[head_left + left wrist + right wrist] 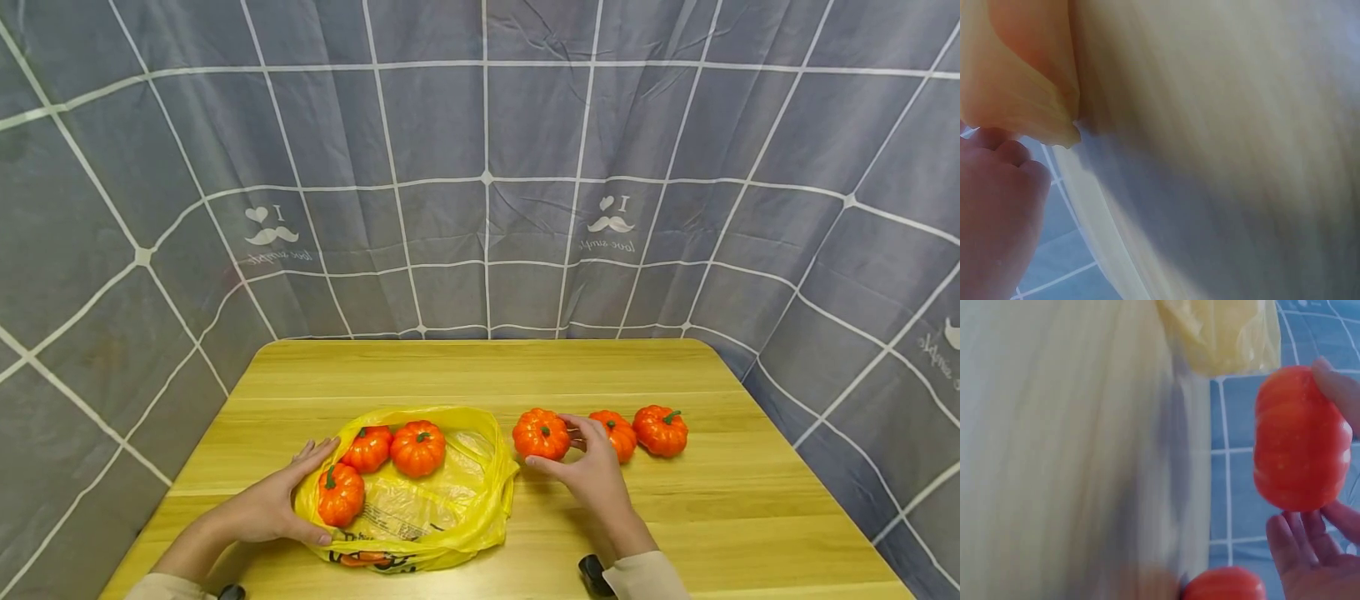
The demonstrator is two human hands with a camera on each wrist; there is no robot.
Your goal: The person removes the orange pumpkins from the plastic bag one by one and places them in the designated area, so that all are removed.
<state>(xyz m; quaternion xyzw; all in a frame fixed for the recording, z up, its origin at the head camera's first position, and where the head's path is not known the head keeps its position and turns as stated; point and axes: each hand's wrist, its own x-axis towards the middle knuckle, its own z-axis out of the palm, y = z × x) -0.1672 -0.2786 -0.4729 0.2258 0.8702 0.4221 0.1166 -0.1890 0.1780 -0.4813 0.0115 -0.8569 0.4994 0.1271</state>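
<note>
A small orange toy pumpkin [542,434] is held in my right hand [596,471], the thumb on its near side and the fingers on its far side. In the right wrist view, that pumpkin [1300,440] is off the wooden surface. My left hand [273,500] holds the left side of a yellow plastic bag [491,500], its thumb along the near rim and its fingers at the far side. The bag lies with its mouth wide open. Inside it, a front pumpkin [341,495], a rear one [367,449] and another [417,448] sit towards the left.
Right of my right hand, two more pumpkins stand on the table: one [615,436] partly behind the hand, the other [661,431] farther right. The wooden table [480,367] ends at a grey checked curtain [525,233] that wraps round the back and sides.
</note>
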